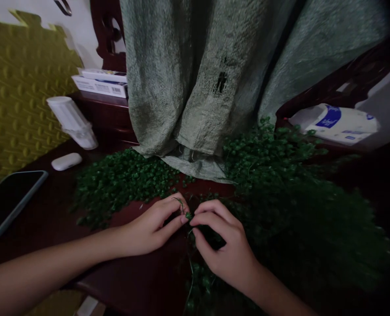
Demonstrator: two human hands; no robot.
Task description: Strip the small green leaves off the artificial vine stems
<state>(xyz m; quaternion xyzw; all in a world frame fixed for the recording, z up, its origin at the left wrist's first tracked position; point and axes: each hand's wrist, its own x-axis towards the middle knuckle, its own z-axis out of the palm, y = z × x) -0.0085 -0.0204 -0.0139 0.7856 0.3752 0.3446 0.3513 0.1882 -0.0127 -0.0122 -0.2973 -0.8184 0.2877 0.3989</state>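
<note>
At the middle of the head view, my left hand (165,224) pinches a small green sprig (188,216) between thumb and fingers. A thin bit of stem pokes up past its fingertips. My right hand (226,243) comes in from the right, thumb and index finger curled close together beside the sprig. What lies between those right fingertips is too small to make out. A thin pale stem (191,272) hangs just below them. Left of my hands lies a heap of loose small green heads (125,180). On the right spreads a larger heap of leafy green stems (280,188), dark and blurred toward its edge.
A grey-green woven sack (208,101) drapes down behind the heaps onto the dark red wooden surface (142,281). At left are a phone (10,202), a small white case (66,161), a white cup-like container (73,120) and boxes (99,85). A tissue pack (339,123) lies at right.
</note>
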